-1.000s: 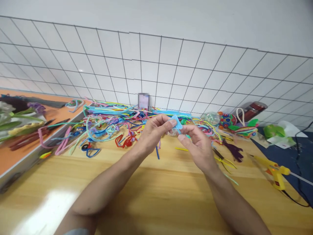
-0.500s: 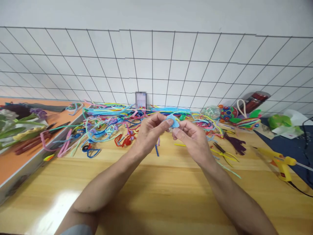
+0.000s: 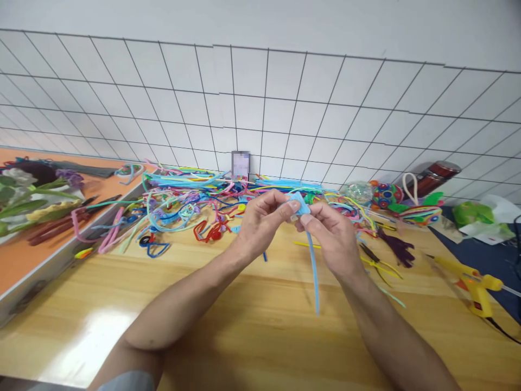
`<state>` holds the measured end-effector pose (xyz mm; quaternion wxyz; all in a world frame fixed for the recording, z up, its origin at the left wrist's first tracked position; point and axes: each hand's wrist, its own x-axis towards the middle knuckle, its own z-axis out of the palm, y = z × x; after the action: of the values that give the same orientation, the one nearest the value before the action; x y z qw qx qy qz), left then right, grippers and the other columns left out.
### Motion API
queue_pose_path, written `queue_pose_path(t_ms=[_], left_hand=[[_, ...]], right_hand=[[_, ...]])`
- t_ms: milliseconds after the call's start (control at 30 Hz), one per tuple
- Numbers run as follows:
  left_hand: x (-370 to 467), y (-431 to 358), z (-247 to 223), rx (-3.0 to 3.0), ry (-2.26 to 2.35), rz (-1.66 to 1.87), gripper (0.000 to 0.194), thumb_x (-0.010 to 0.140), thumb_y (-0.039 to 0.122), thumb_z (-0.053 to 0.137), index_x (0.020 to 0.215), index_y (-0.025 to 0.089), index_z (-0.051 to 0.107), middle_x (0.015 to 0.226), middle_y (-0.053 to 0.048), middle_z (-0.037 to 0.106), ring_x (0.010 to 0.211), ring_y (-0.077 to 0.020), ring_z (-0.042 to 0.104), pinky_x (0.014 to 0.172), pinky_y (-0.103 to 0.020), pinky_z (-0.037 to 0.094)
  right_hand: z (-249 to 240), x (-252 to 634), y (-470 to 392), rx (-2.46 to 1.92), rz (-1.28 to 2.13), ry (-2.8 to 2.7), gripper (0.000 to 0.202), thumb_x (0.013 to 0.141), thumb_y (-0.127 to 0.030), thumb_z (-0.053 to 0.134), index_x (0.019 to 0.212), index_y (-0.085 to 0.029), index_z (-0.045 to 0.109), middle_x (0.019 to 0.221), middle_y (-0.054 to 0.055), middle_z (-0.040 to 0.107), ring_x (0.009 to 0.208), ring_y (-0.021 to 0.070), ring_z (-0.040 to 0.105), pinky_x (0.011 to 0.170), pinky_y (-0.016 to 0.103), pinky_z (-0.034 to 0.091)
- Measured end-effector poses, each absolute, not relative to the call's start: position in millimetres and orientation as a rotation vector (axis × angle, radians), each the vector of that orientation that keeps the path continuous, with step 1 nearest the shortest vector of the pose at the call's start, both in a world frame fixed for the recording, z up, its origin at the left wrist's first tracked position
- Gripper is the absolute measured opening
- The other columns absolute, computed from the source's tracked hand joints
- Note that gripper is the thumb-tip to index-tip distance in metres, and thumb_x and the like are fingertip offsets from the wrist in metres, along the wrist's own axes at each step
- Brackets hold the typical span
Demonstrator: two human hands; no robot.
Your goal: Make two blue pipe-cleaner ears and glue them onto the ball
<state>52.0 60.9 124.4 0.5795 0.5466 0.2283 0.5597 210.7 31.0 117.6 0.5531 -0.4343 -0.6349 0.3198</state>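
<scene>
Between my two hands, above the middle of the wooden table, is a small light blue piece [image 3: 299, 203]. My left hand [image 3: 266, 220] pinches its left side between thumb and fingers. On the right side, my right hand [image 3: 330, 231] grips the lower edge of the same piece. A blue pipe cleaner [image 3: 313, 271] hangs down from beside my right thumb, its lower end above the table. Whether it is joined to the blue piece is hidden by the fingers.
Tangled pipe cleaners [image 3: 175, 203] lie along the back of the wooden table [image 3: 244, 326]. Pliers [image 3: 378, 262], a dark purple glove-like piece [image 3: 396, 247] and a yellow glue gun [image 3: 476, 285] lie right. An orange-bottomed tray [image 3: 16, 271] with flowers sits left. A phone [image 3: 241, 164] leans on the wall.
The blue pipe cleaner now hangs below my hands, where none showed before. The blue piece is tilted differently. The camera view has shifted a little.
</scene>
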Motion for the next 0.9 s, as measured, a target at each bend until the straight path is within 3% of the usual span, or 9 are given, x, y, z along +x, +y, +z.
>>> queue_pose_path(t_ms=[467, 700, 900], left_hand=[[52.0, 68.9, 115.7, 1.461, 0.61, 1.318, 0.045, 0.082, 0.058, 0.084, 0.074, 0.017, 0.066, 0.069, 0.001, 0.061, 0.06, -0.0092, 0.051, 0.056, -0.023, 0.048], [32.8, 80.5, 121.6, 1.57, 0.567, 1.036, 0.038, 0.081, 0.049, 0.088, 0.098, 0.018, 0.075, 0.086, -0.003, 0.068, 0.064, -0.0113, 0.057, 0.049, -0.022, 0.05], [31.8, 83.8, 118.6, 1.578, 0.626, 1.08, 0.038, 0.087, 0.052, 0.081, 0.079, 0.017, 0.069, 0.069, 0.0, 0.059, 0.052, -0.0099, 0.052, 0.046, -0.024, 0.048]], right_hand=[[115.6, 215.3, 36.2, -1.084, 0.688, -1.513, 0.022, 0.086, -0.031, 0.065, 0.068, -0.023, 0.056, 0.062, -0.005, 0.047, 0.06, 0.0126, 0.041, 0.058, 0.029, 0.033], [117.0, 225.1, 41.1, -1.115, 0.681, -1.589, 0.019, 0.086, -0.031, 0.065, 0.071, -0.023, 0.057, 0.065, -0.005, 0.047, 0.062, 0.0129, 0.043, 0.06, 0.029, 0.034], [117.4, 221.4, 40.1, -1.161, 0.584, -1.683, 0.018, 0.085, -0.027, 0.064, 0.07, -0.023, 0.054, 0.064, -0.004, 0.048, 0.063, 0.013, 0.044, 0.061, 0.029, 0.034]])
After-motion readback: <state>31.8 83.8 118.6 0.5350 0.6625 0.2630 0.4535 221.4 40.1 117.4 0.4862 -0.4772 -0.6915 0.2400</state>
